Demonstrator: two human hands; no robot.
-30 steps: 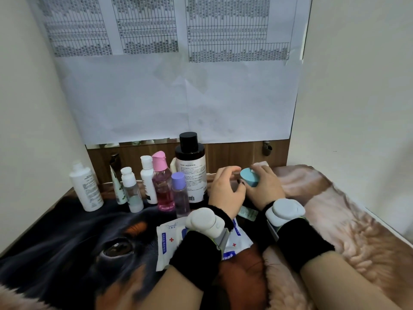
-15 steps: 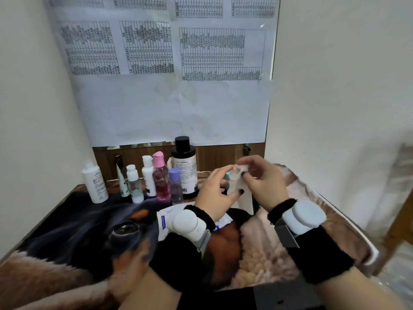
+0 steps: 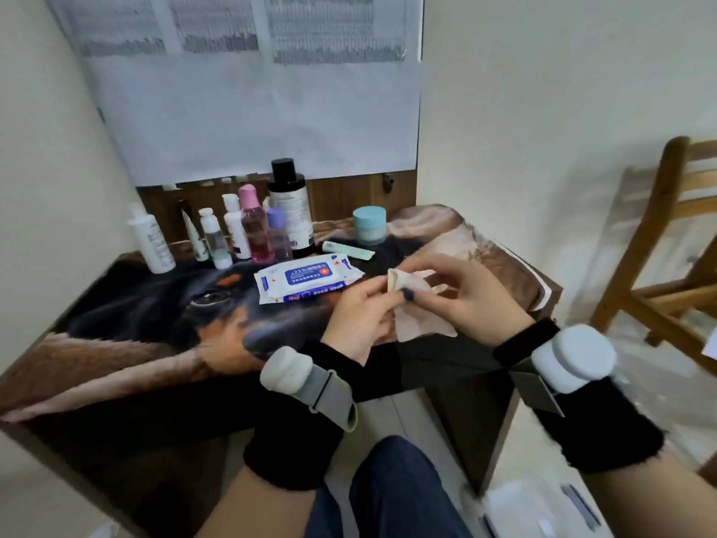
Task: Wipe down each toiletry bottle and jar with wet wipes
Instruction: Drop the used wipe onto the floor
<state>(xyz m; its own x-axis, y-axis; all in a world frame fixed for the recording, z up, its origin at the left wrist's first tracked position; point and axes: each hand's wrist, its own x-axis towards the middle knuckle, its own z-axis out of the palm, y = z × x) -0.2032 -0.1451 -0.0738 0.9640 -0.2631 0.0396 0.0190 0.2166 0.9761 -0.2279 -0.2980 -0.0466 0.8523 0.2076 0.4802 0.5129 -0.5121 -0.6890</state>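
Both of my hands pinch one wet wipe [image 3: 421,320] above the table's front right part: my left hand [image 3: 364,312] holds its left edge, my right hand [image 3: 461,300] its top. A jar with a teal lid [image 3: 369,225] stands at the back right, apart from my hands. A light green tube [image 3: 347,250] lies in front of it. Several bottles stand in a row at the back left, among them a tall black-capped bottle [image 3: 290,203], a pink bottle [image 3: 254,227], a purple-capped bottle [image 3: 278,234] and a white bottle [image 3: 149,242]. The wipes pack [image 3: 306,279] lies mid-table.
The small table wears a cloth printed with a dog's face [image 3: 163,316]. Walls close it in at the left and right, with printed sheets [image 3: 248,71] taped behind. A wooden chair [image 3: 659,242] stands to the right. My knee in blue jeans [image 3: 392,487] is below the table edge.
My hands came off the teal-lidded jar, which now stands alone at the back, and drew toward me holding the wipe. The view pulled back and tilted down.
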